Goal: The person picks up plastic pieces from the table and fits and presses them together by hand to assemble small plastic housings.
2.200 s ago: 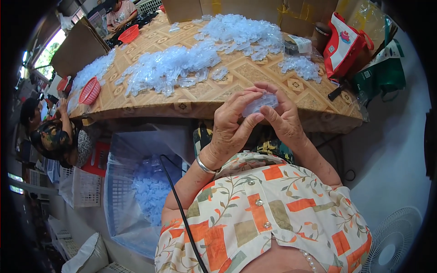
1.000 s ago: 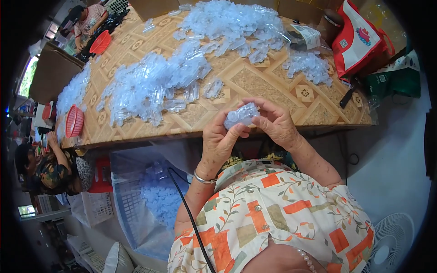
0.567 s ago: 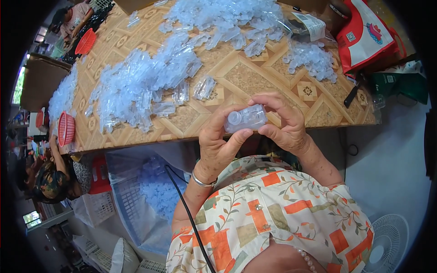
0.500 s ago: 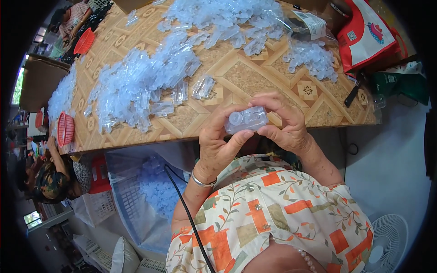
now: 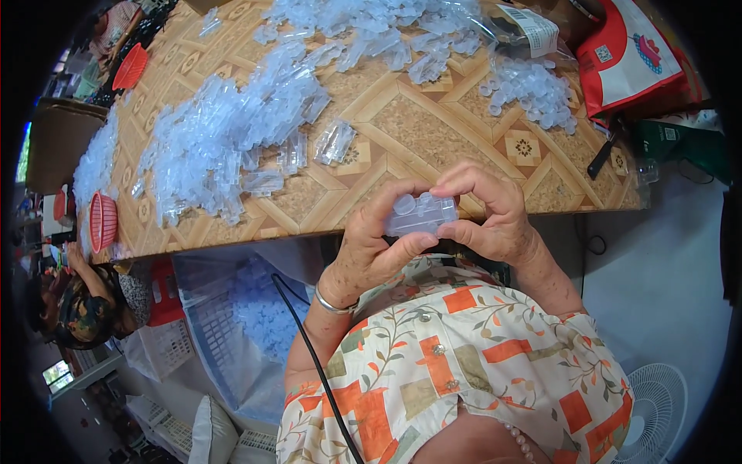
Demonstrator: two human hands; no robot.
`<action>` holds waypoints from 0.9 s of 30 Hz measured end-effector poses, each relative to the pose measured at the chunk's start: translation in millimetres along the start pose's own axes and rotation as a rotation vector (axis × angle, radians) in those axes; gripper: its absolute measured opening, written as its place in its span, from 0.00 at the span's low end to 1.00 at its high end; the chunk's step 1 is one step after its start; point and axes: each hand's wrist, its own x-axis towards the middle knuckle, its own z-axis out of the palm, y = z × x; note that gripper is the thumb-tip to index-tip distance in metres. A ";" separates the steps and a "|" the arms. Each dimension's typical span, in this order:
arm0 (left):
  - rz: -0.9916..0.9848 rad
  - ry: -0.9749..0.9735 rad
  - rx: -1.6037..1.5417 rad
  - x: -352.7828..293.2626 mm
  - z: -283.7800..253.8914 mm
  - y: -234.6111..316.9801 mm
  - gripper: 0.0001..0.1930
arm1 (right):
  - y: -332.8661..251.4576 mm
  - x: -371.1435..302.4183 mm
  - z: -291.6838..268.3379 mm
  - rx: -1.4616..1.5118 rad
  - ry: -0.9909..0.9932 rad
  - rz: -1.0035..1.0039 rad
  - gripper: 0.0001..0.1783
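Note:
Between my two hands, just off the table's near edge, is a small clear plastic case [image 5: 421, 217] with a round cap-like piece at its upper left. My left hand [image 5: 375, 236] grips its left end, thumb along the lower side. At the right end, my right hand [image 5: 488, 209] pinches it between thumb and fingers. A large pile of clear plastic pieces [image 5: 232, 139] lies on the patterned table [image 5: 433, 124], left of and beyond my hands. A few separate clear pieces [image 5: 335, 141] sit nearer to me. Small round clear caps [image 5: 533, 93] are heaped at the right.
At the far right stand a red-and-white bag [image 5: 630, 58] and a black-handled tool [image 5: 599, 158]. Red baskets [image 5: 102, 222] line the left side, where other people [image 5: 85, 309] sit. Below the edge is a lined blue crate [image 5: 232, 332] of pieces. A black cable [image 5: 313, 356] crosses my left arm.
The clear case has turned in my fingers, showing more of its long side. My hands stay close together around it. The view has shifted slightly.

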 end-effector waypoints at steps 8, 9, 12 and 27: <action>-0.030 0.059 -0.084 -3.9 -0.7 2.1 0.25 | -4.1 6.0 0.9 0.048 -0.053 0.026 0.23; 0.050 0.127 -0.106 -3.7 1.6 3.3 0.26 | -3.6 3.6 4.4 0.178 0.006 0.053 0.24; 0.217 0.108 -0.085 7.0 -0.5 -0.5 0.25 | -2.9 -0.8 7.2 0.317 0.063 0.077 0.25; -0.104 0.106 -0.221 -16.0 1.1 20.3 0.25 | -23.3 11.5 9.6 0.081 -0.031 -0.028 0.23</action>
